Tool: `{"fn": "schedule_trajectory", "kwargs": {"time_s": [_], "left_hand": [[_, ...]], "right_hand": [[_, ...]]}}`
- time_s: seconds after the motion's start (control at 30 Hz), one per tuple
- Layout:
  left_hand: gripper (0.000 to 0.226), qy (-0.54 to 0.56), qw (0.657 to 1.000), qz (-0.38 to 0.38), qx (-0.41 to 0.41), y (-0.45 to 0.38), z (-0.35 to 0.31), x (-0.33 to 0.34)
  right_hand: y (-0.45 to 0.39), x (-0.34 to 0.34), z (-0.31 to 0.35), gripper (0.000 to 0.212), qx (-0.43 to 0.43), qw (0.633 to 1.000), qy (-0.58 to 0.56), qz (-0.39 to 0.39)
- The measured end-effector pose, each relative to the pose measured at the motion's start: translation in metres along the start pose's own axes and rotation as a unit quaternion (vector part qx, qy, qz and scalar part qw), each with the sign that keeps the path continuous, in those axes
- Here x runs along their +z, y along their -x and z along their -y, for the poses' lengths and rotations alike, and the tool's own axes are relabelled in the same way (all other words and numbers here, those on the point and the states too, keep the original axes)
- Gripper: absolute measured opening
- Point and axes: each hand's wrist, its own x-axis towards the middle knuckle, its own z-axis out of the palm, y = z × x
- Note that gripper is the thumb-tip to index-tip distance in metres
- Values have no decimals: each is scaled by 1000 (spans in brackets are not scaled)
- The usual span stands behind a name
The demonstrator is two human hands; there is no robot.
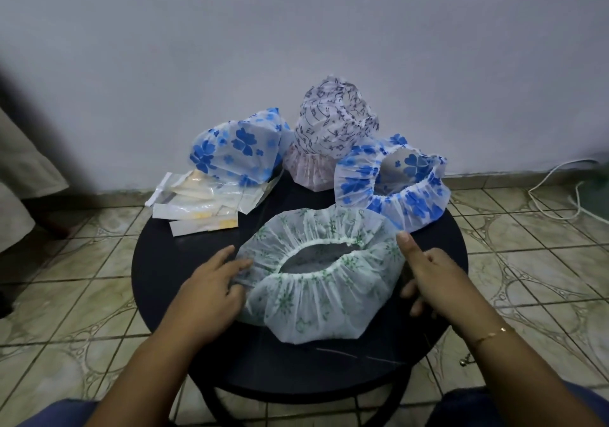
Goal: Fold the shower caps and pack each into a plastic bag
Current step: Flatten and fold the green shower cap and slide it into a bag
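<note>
**Green cap flat on the round counter, a hand at each side**

A pale wall and patterned floor tiles (527,245) frame a small round black counter (158,261). At its near centre lies the green-print shower cap (316,298), opening upward, its elastic rim forming a dark oval.

The left hand (211,290) meets the cap's left edge, fingers loosely curled with the tips on the gathered plastic; whether this grip pinches the film or only rests on it cannot be told. The right hand (428,271) sits against the right edge, thumb stretched along the rim, fingers tucked under or behind it; that grip is also unclear.

Behind stand 3 more caps: a blue-flower cap (237,149) at the left, a purple-print cap (329,130) in the middle, and another blue-flower cap (395,179) at the right, touching the green one. The plastic bags (197,202) lie stacked at the counter's far left edge.

A white cable (560,189) trails over the floor at the right.
</note>
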Motion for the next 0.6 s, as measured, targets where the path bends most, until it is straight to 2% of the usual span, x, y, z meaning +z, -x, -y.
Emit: {"fn": "schedule_trajectory", "kwargs": {"time_s": [0.1, 0.2, 0.3, 0.4, 0.47, 0.53, 0.6], "left_hand": [[37, -40, 999, -3, -22, 1, -3, -1], [32, -81, 995, 21, -55, 5, -9, -8], [30, -132, 988, 40, -66, 10, -15, -18], [42, -88, 992, 31, -87, 12, -18, -24], [46, -36, 994, -44, -96, 10, -19, -25], [50, 51, 983, -136, -109, 4, -18, -21], [55, 180, 960, -163, -137, -8, -18, -18]], "right_hand": [[12, -1, 6, 75, 11, 990, 0, 144], [13, 5, 4, 71, -5, 981, -67, 184], [4, 14, 0, 73, -6, 972, -179, 150], [-5, 21, -2, 76, 9, 955, -277, 105], [-8, 21, -4, 69, 5, 966, -252, 60], [-7, 19, -3, 61, 0, 986, -166, 22], [-5, 16, -1, 77, 15, 993, -118, 15]]}}
